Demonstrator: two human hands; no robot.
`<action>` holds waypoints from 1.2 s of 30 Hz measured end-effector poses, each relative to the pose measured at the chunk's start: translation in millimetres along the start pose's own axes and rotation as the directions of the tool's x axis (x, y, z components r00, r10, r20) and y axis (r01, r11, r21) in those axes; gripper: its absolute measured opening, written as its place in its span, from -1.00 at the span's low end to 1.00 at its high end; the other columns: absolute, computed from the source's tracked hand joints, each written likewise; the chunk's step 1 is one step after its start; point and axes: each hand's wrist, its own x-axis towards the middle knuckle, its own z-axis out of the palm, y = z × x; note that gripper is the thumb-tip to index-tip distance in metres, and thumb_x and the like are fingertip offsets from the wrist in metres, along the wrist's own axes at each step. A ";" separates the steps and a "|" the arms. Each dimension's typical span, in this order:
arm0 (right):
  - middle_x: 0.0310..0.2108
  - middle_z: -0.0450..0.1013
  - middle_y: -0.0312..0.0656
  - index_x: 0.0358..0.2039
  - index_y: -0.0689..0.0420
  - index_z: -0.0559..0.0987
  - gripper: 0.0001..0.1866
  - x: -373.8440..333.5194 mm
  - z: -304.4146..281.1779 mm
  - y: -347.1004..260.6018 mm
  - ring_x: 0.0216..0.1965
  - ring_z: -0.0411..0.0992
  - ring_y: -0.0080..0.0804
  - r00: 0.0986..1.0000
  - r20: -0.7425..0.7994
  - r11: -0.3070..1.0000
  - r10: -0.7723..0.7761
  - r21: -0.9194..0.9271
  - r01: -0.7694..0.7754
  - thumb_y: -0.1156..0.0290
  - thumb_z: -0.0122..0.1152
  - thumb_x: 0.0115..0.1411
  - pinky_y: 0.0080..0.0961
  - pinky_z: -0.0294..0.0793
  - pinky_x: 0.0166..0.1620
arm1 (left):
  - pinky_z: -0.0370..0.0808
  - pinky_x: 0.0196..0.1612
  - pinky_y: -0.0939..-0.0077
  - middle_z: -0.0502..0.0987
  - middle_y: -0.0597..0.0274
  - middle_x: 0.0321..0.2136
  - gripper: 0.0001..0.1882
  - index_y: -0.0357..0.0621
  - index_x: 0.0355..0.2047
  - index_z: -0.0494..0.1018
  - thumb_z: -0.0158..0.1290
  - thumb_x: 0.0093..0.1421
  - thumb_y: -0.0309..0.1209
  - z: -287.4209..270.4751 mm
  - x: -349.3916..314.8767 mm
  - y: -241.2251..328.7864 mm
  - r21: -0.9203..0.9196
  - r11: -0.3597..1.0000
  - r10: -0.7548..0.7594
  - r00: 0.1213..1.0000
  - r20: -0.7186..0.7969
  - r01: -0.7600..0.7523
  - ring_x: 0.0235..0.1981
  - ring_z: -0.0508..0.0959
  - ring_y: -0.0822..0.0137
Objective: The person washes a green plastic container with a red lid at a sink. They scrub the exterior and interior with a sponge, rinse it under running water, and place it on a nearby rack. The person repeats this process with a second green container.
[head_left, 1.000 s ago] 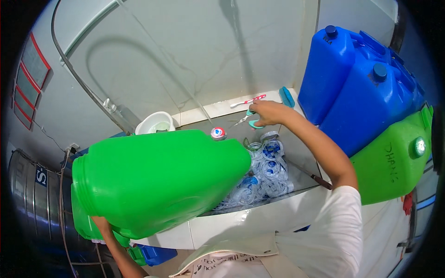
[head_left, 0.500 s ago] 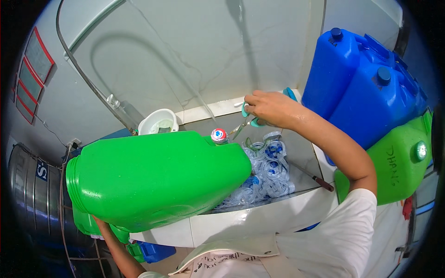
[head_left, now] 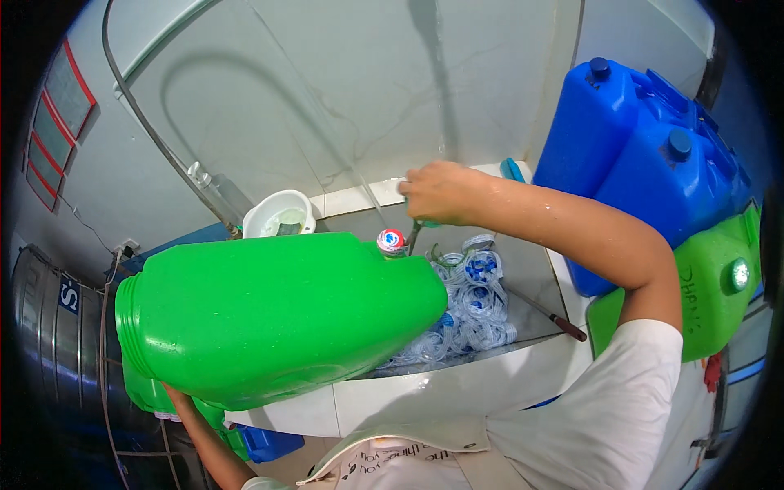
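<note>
green jug (head_left: 282,314) lying on its side over counter's (head_left: 367,402) left end, cap (head_left: 391,241) toward back edge. right hand (head_left: 441,194) fingers curled round scissors (head_left: 415,233), just beside cap. left hand (head_left: 176,397) under jug, fingers hidden, can't tell. plastic rings (head_left: 478,302) near front edge.

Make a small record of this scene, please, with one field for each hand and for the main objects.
Left hand: mostly hidden at the underside of the large green container; grip unclear
Right hand: closed on teal-handled scissors, blades down beside the cap
Large green container: lying on its side, capped
Pile: clear and blue plastic pieces, partly behind the container
Tool: brown handle, right of the pile
Bowl: white bowl, beyond the container
Far right: blue containers
</note>
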 end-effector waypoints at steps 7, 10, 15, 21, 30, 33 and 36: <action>-0.60 0.44 -0.08 -0.70 0.16 0.52 -0.88 -44.1 26.2 -19.0 -0.48 0.49 -0.20 0.989 0.006 0.967 0.150 0.208 -0.148 0.39 0.18 -0.17 -0.31 0.45 -0.47 | 0.35 -0.24 0.45 0.48 0.12 -0.52 -0.73 -0.30 -0.38 0.48 0.14 -0.16 -0.47 -6.5 -10.4 -3.3 0.005 1.000 -0.013 1.000 -0.007 0.013 -0.36 0.45 0.30; -0.57 0.44 -0.05 -0.69 0.18 0.50 -0.83 -52.2 43.8 -33.3 -0.51 0.48 -0.18 0.968 -0.104 0.934 0.228 0.304 -0.188 0.35 0.19 -0.13 -0.29 0.44 -0.47 | 0.35 -0.25 0.46 0.48 0.13 -0.53 -0.73 -0.30 -0.38 0.48 0.14 -0.16 -0.47 -15.3 -20.4 -7.9 0.023 0.999 -0.024 1.000 -0.005 0.024 -0.37 0.45 0.30; -0.49 0.44 -0.05 -0.46 0.25 0.46 -0.65 -71.1 67.0 -45.3 -0.43 0.46 -0.17 0.907 0.167 0.644 0.387 0.655 -0.396 0.19 0.25 -0.02 -0.34 0.43 -0.37 | 0.35 -0.25 0.46 0.48 0.13 -0.54 -0.74 -0.30 -0.39 0.48 0.14 -0.16 -0.47 -29.1 -33.4 -13.7 0.036 0.998 -0.042 0.999 -0.010 0.042 -0.38 0.45 0.30; -0.39 0.42 -0.25 -0.28 0.22 0.38 -0.56 -49.7 107.4 -71.2 -0.36 0.42 -0.42 0.702 0.340 -0.347 0.626 0.928 -0.139 0.24 0.35 -0.04 -0.49 0.42 -0.30 | 0.35 -0.27 0.46 0.48 0.14 -0.55 -0.75 -0.30 -0.40 0.48 0.14 -0.16 -0.48 -28.6 -41.5 -15.2 0.031 0.998 -0.052 0.999 0.003 0.052 -0.39 0.45 0.30; -0.44 0.43 -0.30 -0.31 0.21 0.43 -0.71 18.9 102.1 -39.6 -0.39 0.39 -0.60 0.863 0.280 -0.631 0.420 0.774 0.056 0.43 0.29 -0.06 -0.67 0.38 -0.29 | 0.36 -0.28 0.47 0.48 0.15 -0.56 -0.76 -0.30 -0.41 0.48 0.14 -0.16 -0.48 -22.8 -34.8 7.4 0.050 0.998 0.044 0.998 0.046 -0.046 -0.41 0.45 0.31; -0.58 0.38 -0.36 -0.48 0.20 0.45 -0.86 38.1 70.1 -30.2 -0.53 0.32 -0.56 0.902 0.182 -0.302 0.392 0.951 -0.061 0.46 0.19 -0.06 -0.64 0.34 -0.39 | 0.36 -0.29 0.47 0.48 0.15 -0.57 -0.76 -0.30 -0.42 0.48 0.14 -0.16 -0.48 -14.6 -37.0 30.4 0.071 0.987 0.136 0.986 0.100 -0.144 -0.42 0.45 0.31; -0.62 0.35 -0.29 -0.46 0.23 0.45 -0.83 19.5 70.7 -26.7 -0.56 0.24 -0.55 0.846 0.008 0.217 0.533 0.965 -0.147 0.41 0.18 -0.03 -0.58 0.30 -0.41 | 0.36 -0.29 0.47 0.48 0.16 -0.57 -0.77 -0.30 -0.42 0.48 0.14 -0.16 -0.48 -4.4 -33.2 58.0 0.084 0.943 0.303 0.935 0.183 -0.322 -0.43 0.46 0.31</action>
